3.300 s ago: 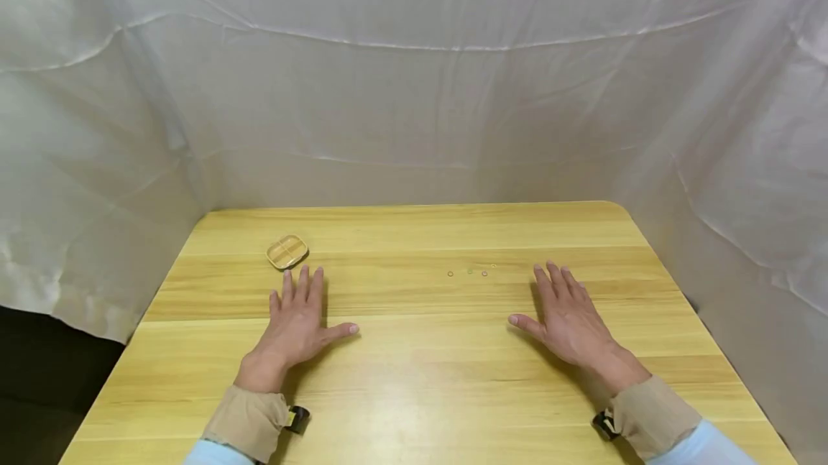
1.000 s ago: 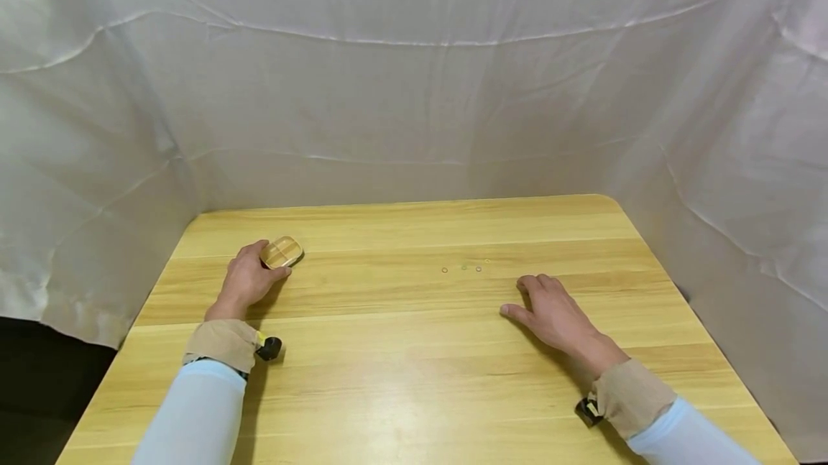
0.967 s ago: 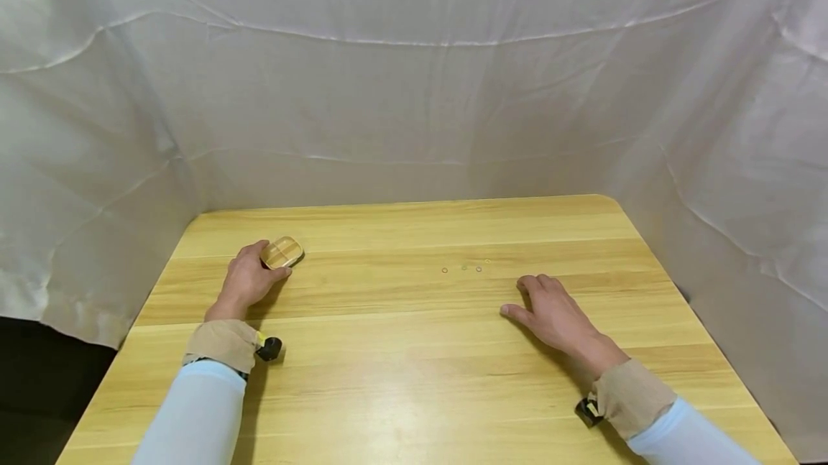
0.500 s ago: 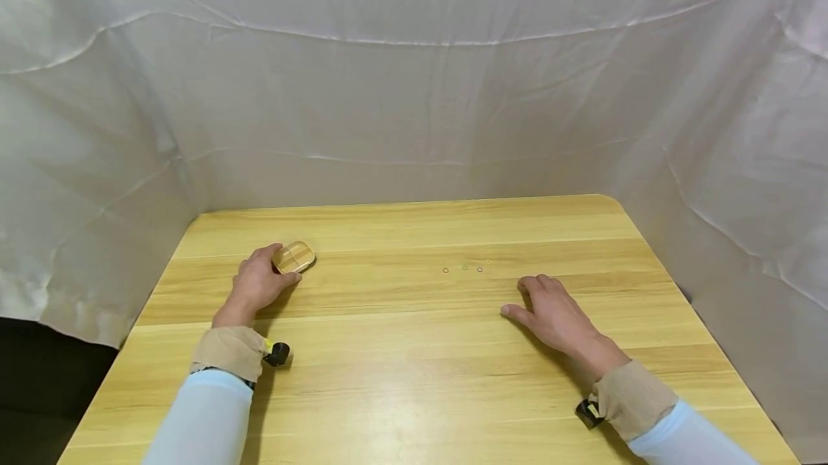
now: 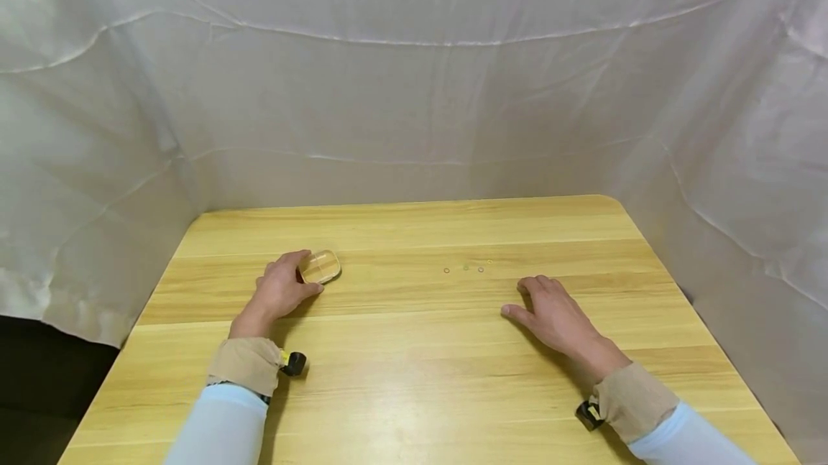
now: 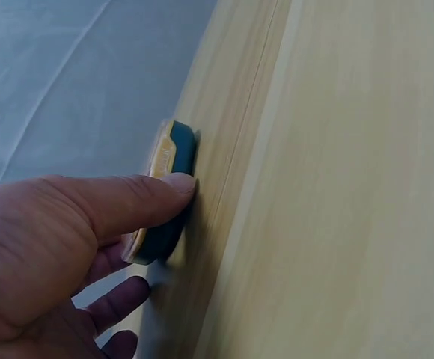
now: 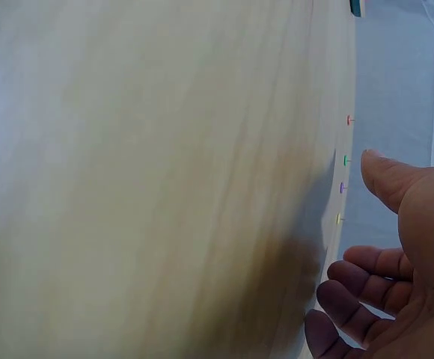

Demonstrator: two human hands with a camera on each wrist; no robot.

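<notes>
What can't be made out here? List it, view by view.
- Head: the four rings are too small to tell shape or colour; the left hand covers part of the box, and its compartments look bare or too faint to read.
- Left wrist: the thumb hides much of the box; its top faces away.
- Right wrist: the right hand is cut off by the edge; the rings show only as coloured specks.

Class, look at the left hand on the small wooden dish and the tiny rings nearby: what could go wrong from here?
1. The left hand grips the small dish only at its edge, thumb on the rim; it might tip or slip.
2. The tiny rings lie loose on the table just beyond the right hand; a careless sweep could scatter them.
</notes>
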